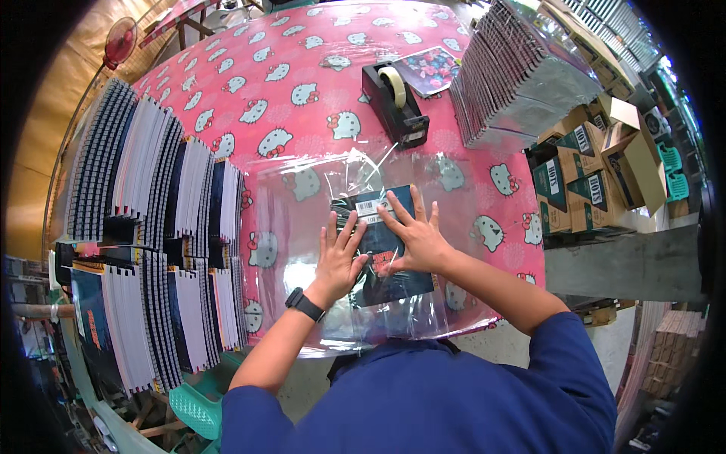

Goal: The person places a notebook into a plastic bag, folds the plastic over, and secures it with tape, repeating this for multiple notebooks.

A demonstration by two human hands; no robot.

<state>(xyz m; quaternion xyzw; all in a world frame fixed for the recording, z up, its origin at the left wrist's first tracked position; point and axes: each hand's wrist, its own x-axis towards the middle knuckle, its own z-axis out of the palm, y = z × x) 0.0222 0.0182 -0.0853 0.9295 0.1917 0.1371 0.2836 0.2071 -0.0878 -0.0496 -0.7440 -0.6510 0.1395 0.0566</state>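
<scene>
A dark notebook (pixel 404 286) with red lettering and a white label lies on a sheet of clear plastic film (pixel 291 227), near the table's front edge. My left hand (pixel 337 261), with a black watch on its wrist, rests flat over the notebook's left side, fingers stretched out. On its right side lies my right hand (pixel 418 242), palm down and fingers spread. Shiny creases of film show around and above the notebook; whether a layer also covers it under my palms is hard to tell. Beyond it stands a black tape dispenser (pixel 393 106) with a roll in it.
Tall stacks of spiral notebooks (pixel 144 166) line the left side. Plastic-covered spiral books (pixel 514 83) are piled at the far right, beside a floral-patterned sheet (pixel 429 69). A pink patterned cloth (pixel 227 98) covers the table. Cardboard boxes (pixel 582 181) stand off to the right.
</scene>
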